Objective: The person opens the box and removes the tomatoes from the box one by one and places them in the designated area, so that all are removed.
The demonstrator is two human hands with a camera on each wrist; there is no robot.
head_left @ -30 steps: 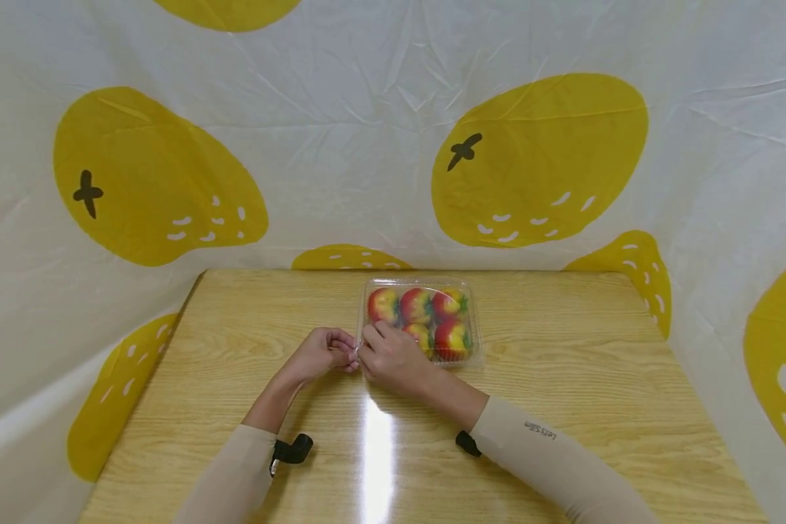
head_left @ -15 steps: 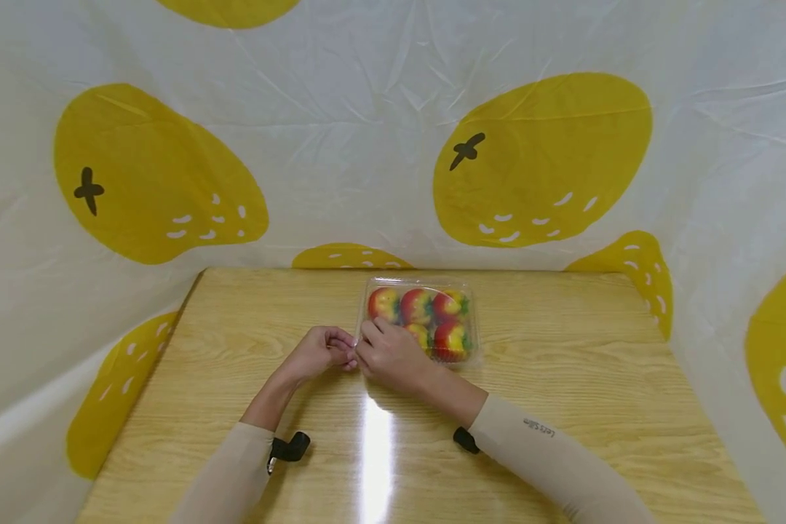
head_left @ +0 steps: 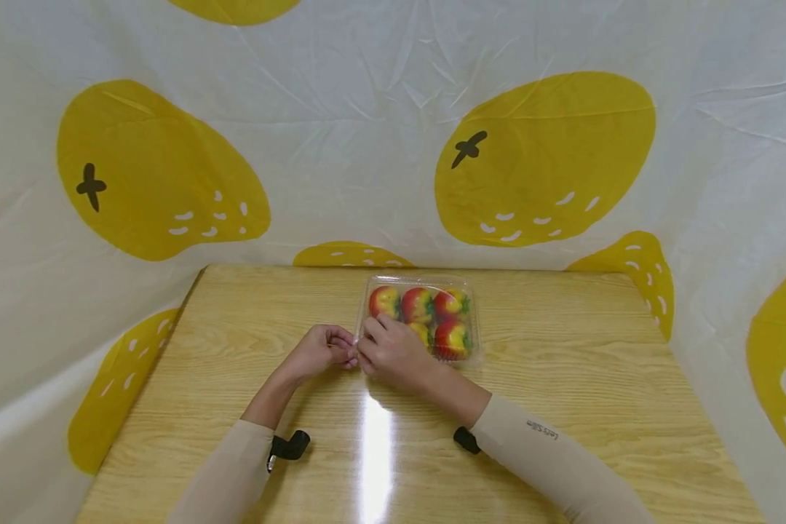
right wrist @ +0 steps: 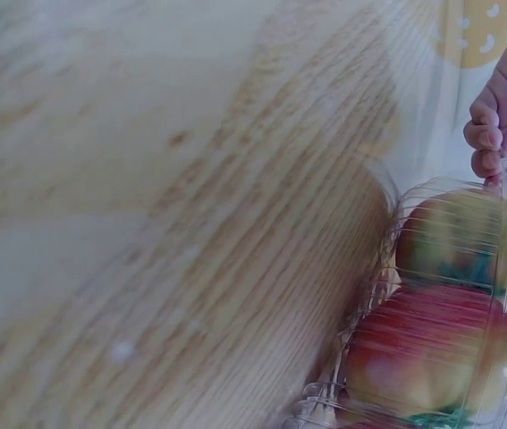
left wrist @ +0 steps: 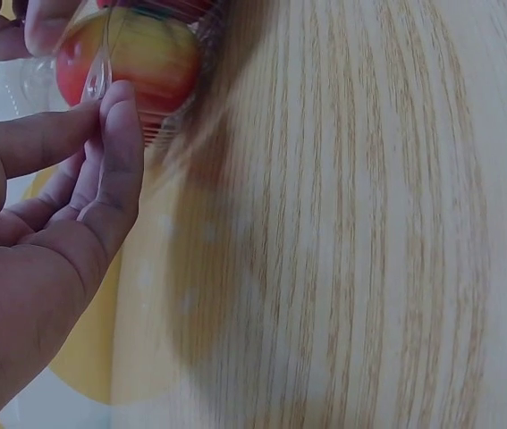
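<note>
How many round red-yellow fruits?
6, in the clear plastic box: three round red-yellow fruits at back, three in front, the leftmost hidden by the right hand in the head view.

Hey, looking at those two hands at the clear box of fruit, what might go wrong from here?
First, the left hand pinches only a thin plastic rim, which might slip free or crack. Second, the right hand is over the near left corner; pressing hard might dent the box or bruise the fruit. Third, the table looks glossy, so a push could slide the box toward the far edge nearby.
</note>
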